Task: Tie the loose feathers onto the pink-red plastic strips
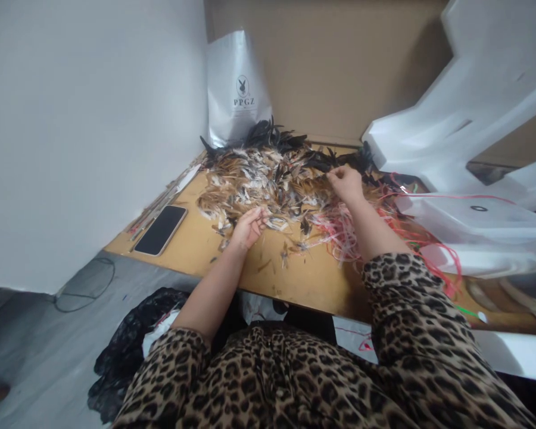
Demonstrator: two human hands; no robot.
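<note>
Both hands at work in a heap of feathers (268, 179) on a wooden table (304, 277).

Left hand (249, 226) low at the near edge of the heap, fingers (259, 215) curled loosely and close together, tips touching pale and brown feathers; whether any feather is actually gripped, impossible to tell. Right hand (347, 183) farther back and higher, thumb and fingertips pinched narrow on something small at the dark far side of the heap, too small to make out. Heap spread across the middle of the table, black feathers toward the back, brown and white ones nearer. Tangle of red and pink cords (352, 232) just right of the heap, under the right forearm. Dark phone (161, 230) flat near the table's left edge, well apart from the hands. White bag (237, 89) upright behind the heap, white foam blocks (473, 113) to the right.
</note>
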